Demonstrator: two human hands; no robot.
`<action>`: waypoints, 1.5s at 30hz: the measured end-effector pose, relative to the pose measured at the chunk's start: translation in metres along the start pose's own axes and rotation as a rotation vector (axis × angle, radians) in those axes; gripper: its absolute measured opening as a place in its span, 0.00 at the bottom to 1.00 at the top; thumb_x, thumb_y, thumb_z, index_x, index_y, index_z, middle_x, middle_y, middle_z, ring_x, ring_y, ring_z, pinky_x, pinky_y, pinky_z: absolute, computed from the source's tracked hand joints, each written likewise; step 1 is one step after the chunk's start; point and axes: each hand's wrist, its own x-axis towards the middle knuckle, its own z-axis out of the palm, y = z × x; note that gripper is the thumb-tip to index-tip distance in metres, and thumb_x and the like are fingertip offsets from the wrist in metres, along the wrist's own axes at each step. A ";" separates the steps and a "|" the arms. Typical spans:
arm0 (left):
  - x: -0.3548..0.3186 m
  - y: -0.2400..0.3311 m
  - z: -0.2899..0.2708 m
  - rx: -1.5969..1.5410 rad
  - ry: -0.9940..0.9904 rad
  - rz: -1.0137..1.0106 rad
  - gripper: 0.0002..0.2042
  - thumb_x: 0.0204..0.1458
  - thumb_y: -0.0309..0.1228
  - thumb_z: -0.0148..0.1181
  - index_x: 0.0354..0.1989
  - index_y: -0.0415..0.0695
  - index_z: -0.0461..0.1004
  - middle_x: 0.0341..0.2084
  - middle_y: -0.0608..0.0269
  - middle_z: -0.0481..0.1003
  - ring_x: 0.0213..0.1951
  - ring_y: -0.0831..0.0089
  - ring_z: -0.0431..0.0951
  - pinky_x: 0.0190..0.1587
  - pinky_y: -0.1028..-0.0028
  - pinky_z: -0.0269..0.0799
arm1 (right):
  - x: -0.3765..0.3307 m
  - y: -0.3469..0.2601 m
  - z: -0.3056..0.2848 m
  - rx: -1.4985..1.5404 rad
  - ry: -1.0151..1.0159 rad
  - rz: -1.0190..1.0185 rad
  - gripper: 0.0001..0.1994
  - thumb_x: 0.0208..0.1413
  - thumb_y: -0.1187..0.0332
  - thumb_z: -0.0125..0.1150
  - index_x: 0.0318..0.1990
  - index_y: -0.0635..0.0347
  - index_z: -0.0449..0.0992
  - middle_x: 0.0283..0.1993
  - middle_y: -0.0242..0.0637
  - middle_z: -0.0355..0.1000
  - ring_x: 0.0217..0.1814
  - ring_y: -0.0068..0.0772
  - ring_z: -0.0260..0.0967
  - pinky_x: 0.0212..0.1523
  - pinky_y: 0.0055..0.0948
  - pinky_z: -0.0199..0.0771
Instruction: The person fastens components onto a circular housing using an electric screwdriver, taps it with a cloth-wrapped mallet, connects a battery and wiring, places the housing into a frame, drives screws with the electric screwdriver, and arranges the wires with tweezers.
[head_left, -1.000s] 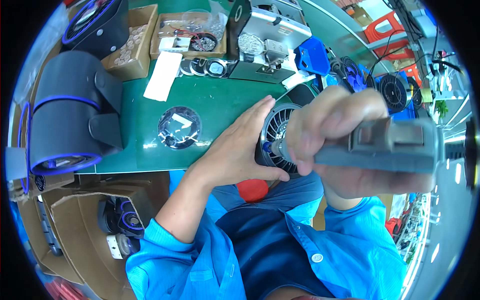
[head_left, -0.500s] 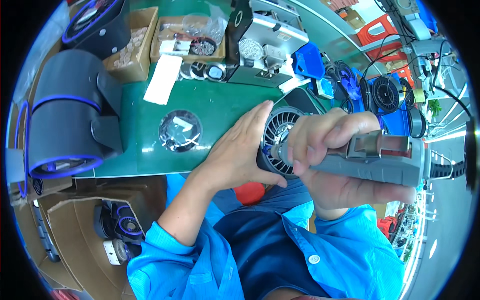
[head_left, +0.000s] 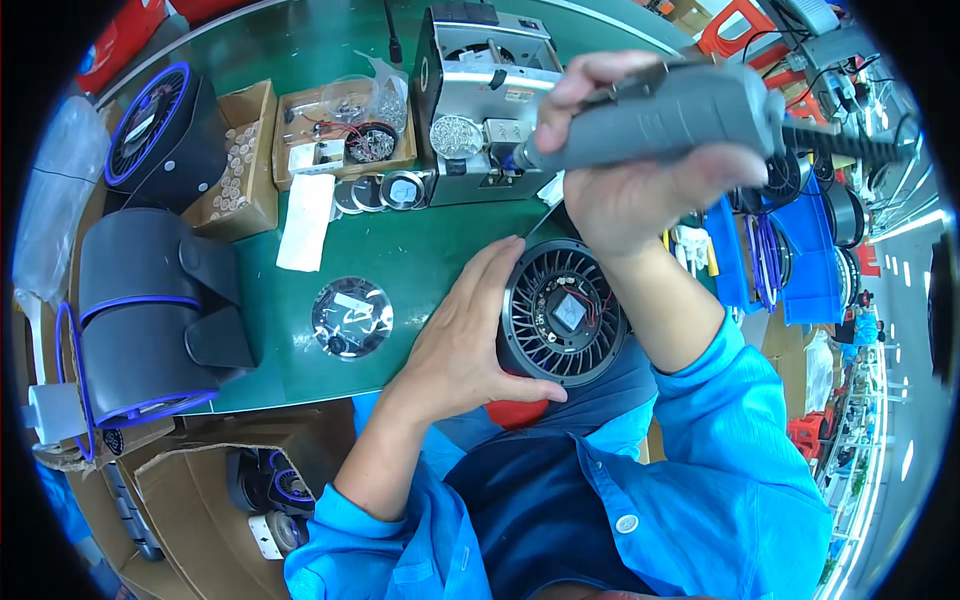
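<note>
My right hand [head_left: 625,205] grips a grey electric screwdriver [head_left: 655,120] with a lever on its side and a cable at its rear. Its tip points left, at the front of a metal screw feeder box [head_left: 480,180]; whether it touches a screw cannot be seen. A round black fan unit [head_left: 540,345] lies near the table edge, its circuit board, red wires and a pale square part showing at the centre. My left hand [head_left: 450,340] clasps the fan's left rim, thumb below and fingers above. To the left lies a clear round disc [head_left: 352,317].
Cardboard trays hold small round parts [head_left: 232,180] and a wired coil [head_left: 371,143]. A white paper [head_left: 306,225] and several small discs [head_left: 403,190] lie before them. Dark cylindrical housings [head_left: 145,270] stand at left; blue bins [head_left: 810,245] are at right. An open carton [head_left: 190,480] is lower left.
My right hand has lifted the screwdriver off the fan and carried it up and away to the screw feeder. The fan's centre is now uncovered. My left hand stays on the rim.
</note>
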 end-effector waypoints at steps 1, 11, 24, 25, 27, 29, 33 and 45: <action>-0.001 0.000 0.001 0.001 -0.007 -0.006 0.70 0.33 0.55 0.90 0.83 0.38 0.51 0.79 0.40 0.58 0.80 0.42 0.60 0.80 0.53 0.60 | 0.001 -0.005 0.002 -0.130 0.015 0.055 0.61 0.50 0.06 0.38 0.59 0.63 0.76 0.46 0.47 0.80 0.32 0.41 0.78 0.36 0.37 0.80; -0.004 -0.011 0.005 -0.005 0.079 0.056 0.70 0.31 0.48 0.92 0.83 0.38 0.52 0.79 0.39 0.59 0.79 0.41 0.61 0.80 0.52 0.61 | -0.032 -0.113 -0.014 0.160 -0.112 0.156 0.52 0.62 0.16 0.45 0.65 0.62 0.73 0.54 0.42 0.76 0.29 0.33 0.78 0.31 0.34 0.78; -0.003 -0.007 0.011 0.081 0.110 0.096 0.70 0.28 0.41 0.94 0.83 0.38 0.52 0.77 0.40 0.61 0.78 0.42 0.62 0.79 0.52 0.63 | -0.096 -0.139 -0.020 0.230 -0.255 0.292 0.49 0.63 0.20 0.53 0.65 0.63 0.72 0.54 0.48 0.76 0.29 0.33 0.77 0.30 0.35 0.76; -0.003 -0.007 0.011 0.081 0.115 0.094 0.70 0.28 0.41 0.94 0.83 0.38 0.52 0.77 0.40 0.61 0.78 0.42 0.62 0.79 0.52 0.63 | -0.099 -0.140 -0.017 0.224 -0.204 0.332 0.48 0.63 0.20 0.55 0.64 0.63 0.72 0.53 0.48 0.76 0.29 0.33 0.77 0.30 0.35 0.76; -0.004 -0.007 0.012 0.091 0.117 0.102 0.70 0.28 0.41 0.94 0.83 0.38 0.52 0.78 0.40 0.61 0.78 0.42 0.62 0.79 0.52 0.63 | -0.100 -0.137 -0.014 0.221 -0.162 0.375 0.47 0.63 0.21 0.57 0.63 0.63 0.72 0.52 0.48 0.77 0.29 0.34 0.77 0.30 0.35 0.76; -0.005 -0.008 0.012 0.096 0.131 0.098 0.70 0.28 0.42 0.94 0.83 0.38 0.52 0.78 0.41 0.61 0.78 0.42 0.62 0.79 0.52 0.63 | -0.101 -0.129 -0.014 0.261 -0.310 0.313 0.45 0.62 0.21 0.58 0.57 0.62 0.73 0.48 0.48 0.77 0.27 0.35 0.76 0.30 0.37 0.76; -0.004 -0.006 0.012 0.077 0.122 0.087 0.70 0.29 0.42 0.93 0.83 0.38 0.52 0.78 0.42 0.61 0.78 0.42 0.63 0.79 0.53 0.63 | -0.097 -0.128 -0.009 0.230 -0.313 0.312 0.42 0.64 0.24 0.58 0.56 0.61 0.72 0.48 0.47 0.77 0.27 0.33 0.76 0.29 0.36 0.77; -0.007 -0.007 0.012 0.072 0.074 0.081 0.70 0.29 0.43 0.93 0.83 0.38 0.51 0.79 0.41 0.59 0.79 0.39 0.60 0.79 0.50 0.62 | -0.096 -0.147 -0.005 0.162 -0.138 0.203 0.33 0.72 0.32 0.55 0.54 0.58 0.71 0.49 0.42 0.76 0.25 0.29 0.77 0.29 0.32 0.81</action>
